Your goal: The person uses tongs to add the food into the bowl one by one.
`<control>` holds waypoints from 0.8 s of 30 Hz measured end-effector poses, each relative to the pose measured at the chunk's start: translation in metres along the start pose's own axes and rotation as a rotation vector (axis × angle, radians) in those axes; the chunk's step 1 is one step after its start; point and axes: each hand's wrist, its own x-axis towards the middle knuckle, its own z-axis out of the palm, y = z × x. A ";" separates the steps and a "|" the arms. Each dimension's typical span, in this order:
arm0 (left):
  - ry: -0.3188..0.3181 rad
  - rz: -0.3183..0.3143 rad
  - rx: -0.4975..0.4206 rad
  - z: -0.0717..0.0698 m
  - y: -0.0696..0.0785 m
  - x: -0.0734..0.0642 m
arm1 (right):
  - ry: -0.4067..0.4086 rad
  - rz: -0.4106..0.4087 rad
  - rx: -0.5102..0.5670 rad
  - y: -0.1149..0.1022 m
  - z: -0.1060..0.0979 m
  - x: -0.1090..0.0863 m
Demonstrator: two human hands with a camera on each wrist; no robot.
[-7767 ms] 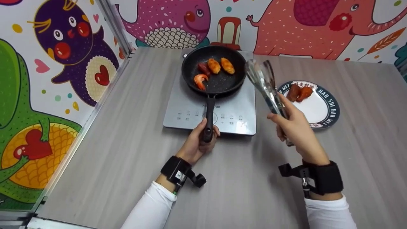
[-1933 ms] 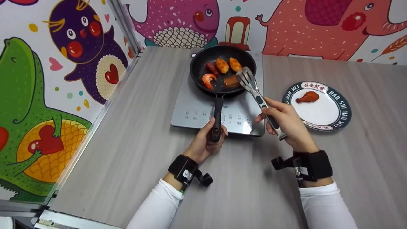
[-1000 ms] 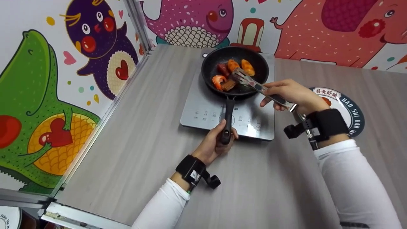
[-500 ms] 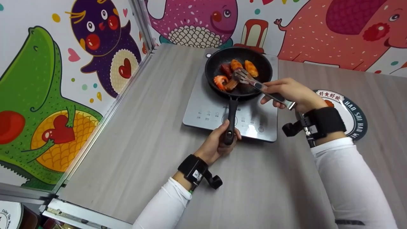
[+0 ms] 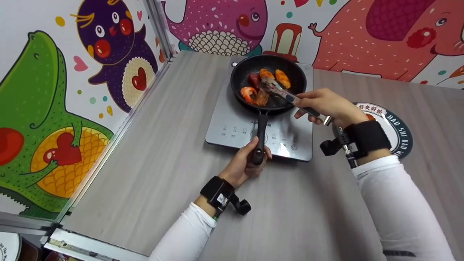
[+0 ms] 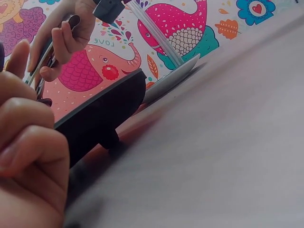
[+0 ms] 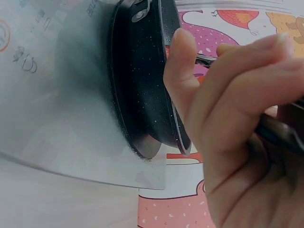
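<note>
My left hand (image 5: 244,165) grips the black handle (image 5: 261,127) of a frying pan (image 5: 299,81). My right hand (image 5: 328,105) holds metal kitchen tongs (image 5: 286,96), slanting down into the pan. Their tips overlap the upper end of a brown slab of food (image 5: 261,98). Left of the slab lies an orange shrimp (image 5: 248,93). Behind are a dark red piece (image 5: 253,79) and two yellow-orange pieces (image 5: 282,78), one partly covered by the tongs. In the right wrist view, the right hand (image 7: 237,109) is beside the pan's side (image 7: 147,85).
The pan sits on a silver induction cooker (image 5: 232,134) against the painted back wall. At the right, a dark-rimmed plate (image 5: 404,136) is partly hidden by my right wrist, with a bit of reddish food (image 5: 370,117) showing. A metal frame edge (image 5: 72,241) runs along the left.
The brown slab went from the plate into the pan, leaving a drumstick on the plate. The tongs then moved left, and the slab shifted and turned beside the shrimp. My left hand keeps its grip.
</note>
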 end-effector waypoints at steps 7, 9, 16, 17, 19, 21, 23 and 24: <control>-0.001 -0.003 -0.022 -0.001 0.001 -0.001 | 0.037 -0.006 -0.022 0.003 0.001 -0.004; -0.001 0.000 -0.019 -0.001 0.001 -0.001 | 0.056 -0.001 -0.042 0.003 0.002 -0.006; -0.014 0.012 -0.035 -0.001 0.000 -0.001 | 0.090 -0.010 -0.050 0.008 0.005 -0.011; -0.016 0.013 -0.039 -0.001 0.000 -0.001 | 0.092 -0.017 -0.048 0.011 0.006 -0.012; -0.015 0.015 -0.044 -0.001 0.000 -0.001 | 0.098 -0.033 -0.031 0.017 0.009 -0.015; -0.015 0.014 -0.042 0.000 0.000 -0.001 | 0.111 -0.049 0.005 0.025 0.013 -0.017; -0.013 0.012 -0.038 0.000 0.000 -0.001 | 0.124 -0.068 0.050 0.033 0.017 -0.020; -0.012 0.010 -0.036 0.000 -0.001 -0.001 | 0.134 -0.079 0.063 0.037 0.020 -0.021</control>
